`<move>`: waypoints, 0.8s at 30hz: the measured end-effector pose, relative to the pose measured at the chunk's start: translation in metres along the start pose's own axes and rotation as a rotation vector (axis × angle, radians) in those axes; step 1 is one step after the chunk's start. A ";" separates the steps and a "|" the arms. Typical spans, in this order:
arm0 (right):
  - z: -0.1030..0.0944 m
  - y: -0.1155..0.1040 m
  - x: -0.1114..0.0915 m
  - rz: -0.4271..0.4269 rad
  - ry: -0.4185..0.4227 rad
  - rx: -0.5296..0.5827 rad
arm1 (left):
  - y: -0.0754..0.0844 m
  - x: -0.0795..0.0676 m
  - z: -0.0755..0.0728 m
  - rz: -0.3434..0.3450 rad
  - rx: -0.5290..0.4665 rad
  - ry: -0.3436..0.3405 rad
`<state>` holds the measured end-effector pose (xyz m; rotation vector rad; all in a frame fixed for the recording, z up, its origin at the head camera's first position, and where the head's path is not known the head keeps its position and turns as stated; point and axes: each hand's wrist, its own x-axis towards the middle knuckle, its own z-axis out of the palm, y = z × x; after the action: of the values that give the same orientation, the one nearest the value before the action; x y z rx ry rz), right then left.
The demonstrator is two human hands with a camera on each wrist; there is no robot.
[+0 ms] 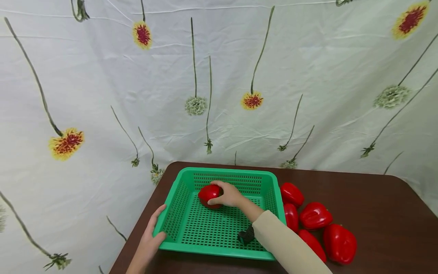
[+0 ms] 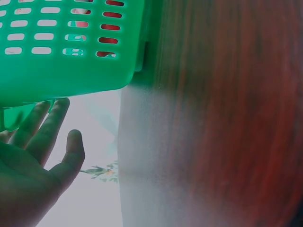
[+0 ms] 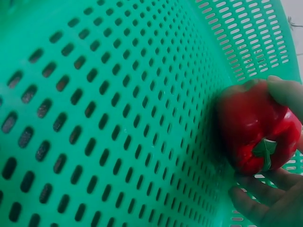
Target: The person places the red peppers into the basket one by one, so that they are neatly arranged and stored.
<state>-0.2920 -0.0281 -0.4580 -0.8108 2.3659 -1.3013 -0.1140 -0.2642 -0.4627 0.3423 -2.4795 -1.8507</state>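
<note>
Inside the green perforated basket [image 1: 219,250], my right hand [image 1: 228,194] grips a red bell pepper [image 1: 207,195] near the far left part of the floor. The right wrist view shows the pepper's green stem [image 3: 266,149] turned toward the camera, with thumb and fingers on opposite sides of it. My left hand [image 1: 152,238] rests at the basket's left rim, fingers fairly straight and thumb spread apart. In the left wrist view the left hand [image 2: 40,156] reaches up to the basket's edge with its fingertips right at the green plastic.
Several red bell peppers [image 1: 315,215] lie on the dark brown table [image 1: 383,220], close along the basket's right side. A black wrist camera [image 1: 246,236] hangs under the right sleeve, over the basket. A white flower-print cloth [image 1: 226,125] covers the background behind the table.
</note>
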 end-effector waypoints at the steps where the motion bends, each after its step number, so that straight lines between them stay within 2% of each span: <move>1: 0.000 0.000 0.000 -0.003 -0.002 -0.002 | 0.000 0.000 0.000 0.001 -0.002 -0.001; 13: 0.001 0.004 -0.001 0.013 -0.006 -0.023 | -0.001 -0.002 0.003 -0.013 -0.046 0.015; 24: -0.006 -0.011 -0.003 0.012 0.029 -0.074 | -0.001 0.000 0.003 0.066 -0.064 0.022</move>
<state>-0.2891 -0.0270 -0.4460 -0.8028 2.4504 -1.2356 -0.1140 -0.2615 -0.4642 0.2737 -2.3810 -1.8860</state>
